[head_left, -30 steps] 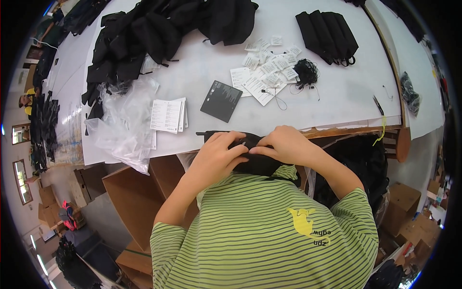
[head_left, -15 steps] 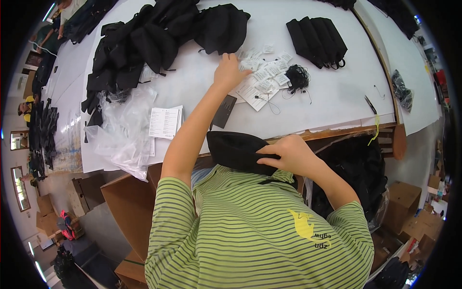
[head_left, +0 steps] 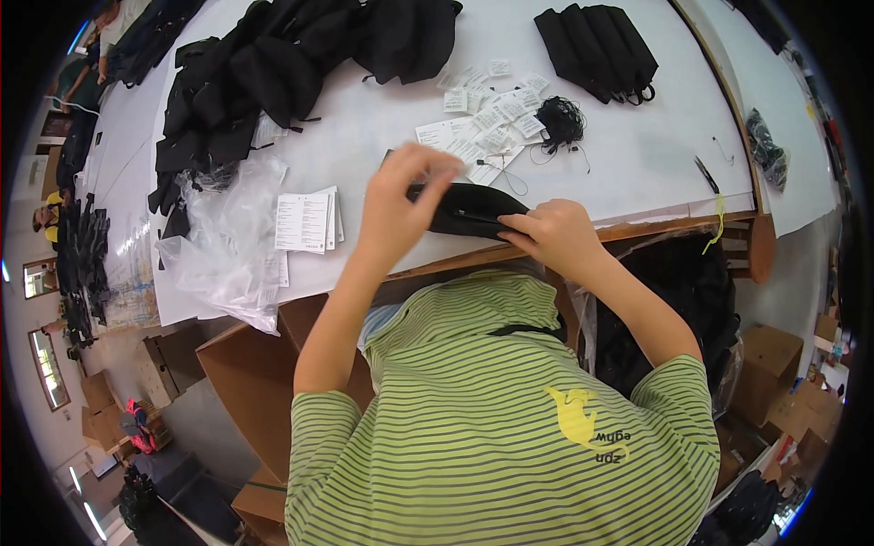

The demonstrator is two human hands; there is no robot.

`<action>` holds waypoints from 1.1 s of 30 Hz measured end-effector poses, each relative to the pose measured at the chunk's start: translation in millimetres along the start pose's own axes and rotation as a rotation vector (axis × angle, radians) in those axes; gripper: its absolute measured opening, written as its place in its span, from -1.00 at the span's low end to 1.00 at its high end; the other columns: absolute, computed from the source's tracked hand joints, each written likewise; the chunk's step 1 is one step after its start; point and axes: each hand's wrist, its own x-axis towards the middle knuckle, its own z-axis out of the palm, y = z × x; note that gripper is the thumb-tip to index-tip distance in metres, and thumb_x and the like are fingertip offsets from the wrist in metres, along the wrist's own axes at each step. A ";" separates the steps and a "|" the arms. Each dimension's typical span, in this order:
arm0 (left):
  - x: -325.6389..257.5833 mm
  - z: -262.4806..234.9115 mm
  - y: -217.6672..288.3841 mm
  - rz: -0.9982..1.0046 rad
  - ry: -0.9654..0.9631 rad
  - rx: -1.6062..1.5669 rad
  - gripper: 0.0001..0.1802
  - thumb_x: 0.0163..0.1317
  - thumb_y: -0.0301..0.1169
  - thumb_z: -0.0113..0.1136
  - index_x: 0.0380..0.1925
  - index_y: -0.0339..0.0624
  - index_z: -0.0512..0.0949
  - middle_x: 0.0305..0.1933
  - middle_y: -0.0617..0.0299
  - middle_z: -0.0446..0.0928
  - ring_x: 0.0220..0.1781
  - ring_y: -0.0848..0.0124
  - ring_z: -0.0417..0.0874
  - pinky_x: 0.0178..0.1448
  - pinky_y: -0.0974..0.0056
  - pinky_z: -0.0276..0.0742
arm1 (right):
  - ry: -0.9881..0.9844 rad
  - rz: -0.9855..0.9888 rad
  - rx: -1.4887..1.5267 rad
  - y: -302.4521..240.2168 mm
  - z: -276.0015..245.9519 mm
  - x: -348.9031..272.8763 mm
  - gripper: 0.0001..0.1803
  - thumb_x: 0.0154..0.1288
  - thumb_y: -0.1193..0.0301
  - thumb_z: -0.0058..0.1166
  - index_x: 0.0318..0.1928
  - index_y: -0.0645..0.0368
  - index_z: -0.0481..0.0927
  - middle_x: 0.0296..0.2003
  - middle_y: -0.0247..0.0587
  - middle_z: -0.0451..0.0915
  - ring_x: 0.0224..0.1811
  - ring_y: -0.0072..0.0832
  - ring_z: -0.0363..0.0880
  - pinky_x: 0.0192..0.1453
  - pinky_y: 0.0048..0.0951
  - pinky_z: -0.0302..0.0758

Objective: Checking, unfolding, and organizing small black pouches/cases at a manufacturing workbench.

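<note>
Back from the scatter of white paper tags [head_left: 492, 127], where it reached half a second ago, the left hand [head_left: 401, 205] now hovers at the left end of a black fabric pouch [head_left: 469, 211], fingers pinched together over its upper edge; whether a tag sits between them cannot be told. Right hand [head_left: 555, 235] grips the pouch's right end, fingers curled over the cloth. Held just above the near edge of the white worktable [head_left: 637, 155], the pouch lies with its long axis running left to right between the two hands, in front of the person's chest, with both hands on it.

Further out, a stack of white printed cards [head_left: 305, 221] sits left of the hands beside crumpled clear plastic bags [head_left: 228, 246]. A tangle of black cord [head_left: 558, 120] rests by the tags. Heaped black pouches [head_left: 264, 73] fill the far left of the table, a tidy row of folded ones [head_left: 596, 41] the far right. Cardboard boxes [head_left: 246, 373] stand below.
</note>
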 end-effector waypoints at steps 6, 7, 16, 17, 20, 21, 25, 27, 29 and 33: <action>-37.5 20.0 3.5 0.093 -0.091 0.301 -0.71 0.10 -0.43 0.30 -0.15 -0.21 0.57 -0.17 0.13 0.59 -0.08 0.17 0.56 0.00 0.18 0.46 | 0.012 -0.027 0.029 -5.1 3.4 -5.7 -0.80 0.07 0.26 0.28 -0.29 0.01 0.68 -0.70 -0.36 0.48 -0.64 -0.39 0.48 -0.52 -0.38 0.36; -39.4 20.3 4.0 0.093 -0.094 0.297 -0.71 0.10 -0.43 0.30 -0.15 -0.21 0.57 -0.17 0.13 0.59 -0.08 0.17 0.56 0.00 0.18 0.46 | 0.019 -0.015 0.022 -5.9 3.2 -6.4 -0.78 0.07 0.26 0.28 -0.26 0.01 0.67 -0.71 -0.37 0.48 -0.64 -0.40 0.47 -0.52 -0.38 0.35; -51.4 21.1 -7.5 0.190 -0.189 0.410 -0.80 -0.01 -0.47 0.33 -0.35 -0.21 0.55 -0.32 0.21 0.53 -0.20 0.22 0.53 -0.10 0.19 0.41 | 0.032 -0.004 0.056 -7.3 2.9 -9.6 -0.77 0.10 0.27 0.27 -0.21 -0.01 0.65 -0.69 -0.36 0.48 -0.64 -0.41 0.45 -0.51 -0.37 0.35; -51.7 21.3 -7.4 0.174 -0.204 0.417 -0.81 0.00 -0.47 0.33 -0.36 -0.21 0.56 -0.30 0.21 0.53 -0.19 0.22 0.53 -0.09 0.19 0.42 | 0.010 0.008 0.049 -7.7 1.7 -8.5 -0.78 0.10 0.27 0.27 -0.22 -0.01 0.65 -0.69 -0.36 0.49 -0.64 -0.41 0.46 -0.51 -0.38 0.35; -52.8 24.0 -4.1 0.154 -0.186 0.423 -0.80 0.00 -0.47 0.33 -0.33 -0.23 0.58 -0.25 0.20 0.53 -0.18 0.22 0.52 -0.09 0.18 0.43 | 0.025 0.019 0.051 -7.4 3.4 -8.4 -0.79 0.09 0.27 0.27 -0.23 -0.01 0.65 -0.69 -0.36 0.49 -0.63 -0.41 0.47 -0.51 -0.39 0.36; -52.2 23.7 -3.7 0.153 -0.157 0.422 -0.78 0.00 -0.47 0.32 -0.30 -0.23 0.59 -0.22 0.19 0.53 -0.18 0.22 0.52 -0.09 0.18 0.43 | 0.028 0.015 0.052 -7.6 4.3 -8.1 -0.79 0.09 0.27 0.27 -0.23 -0.01 0.65 -0.69 -0.36 0.49 -0.63 -0.41 0.47 -0.51 -0.39 0.36; -59.3 21.1 0.3 0.124 -0.180 0.437 -0.75 0.04 -0.46 0.31 -0.23 -0.25 0.60 -0.15 0.17 0.53 -0.16 0.21 0.52 -0.08 0.20 0.45 | 0.033 -0.024 0.056 -11.0 8.2 -11.8 -0.79 0.11 0.28 0.26 -0.22 -0.01 0.65 -0.71 -0.36 0.48 -0.64 -0.39 0.47 -0.52 -0.39 0.36; -63.2 20.3 4.3 0.148 -0.164 0.472 -0.76 0.09 -0.45 0.29 -0.21 -0.26 0.61 -0.13 0.17 0.54 -0.15 0.22 0.53 -0.07 0.21 0.46 | 0.037 -0.036 0.055 -12.7 8.5 -14.4 -0.79 0.12 0.27 0.26 -0.22 0.00 0.65 -0.71 -0.36 0.47 -0.65 -0.39 0.47 -0.53 -0.39 0.36; -66.7 23.3 3.3 0.137 -0.157 0.472 -0.75 0.10 -0.43 0.29 -0.19 -0.26 0.60 -0.13 0.16 0.55 -0.14 0.21 0.53 -0.07 0.21 0.46 | 0.057 -0.022 0.106 -15.4 7.3 -16.6 -0.81 0.14 0.28 0.24 -0.23 0.00 0.65 -0.72 -0.36 0.47 -0.67 -0.37 0.46 -0.53 -0.38 0.36; -68.7 22.6 4.7 0.092 -0.123 0.418 -0.71 0.10 -0.41 0.31 -0.16 -0.26 0.58 -0.13 0.15 0.55 -0.14 0.21 0.53 -0.08 0.21 0.47 | 0.066 0.035 0.093 -18.0 6.5 -15.5 -0.83 0.15 0.28 0.24 -0.26 0.00 0.65 -0.71 -0.35 0.48 -0.67 -0.36 0.47 -0.54 -0.37 0.37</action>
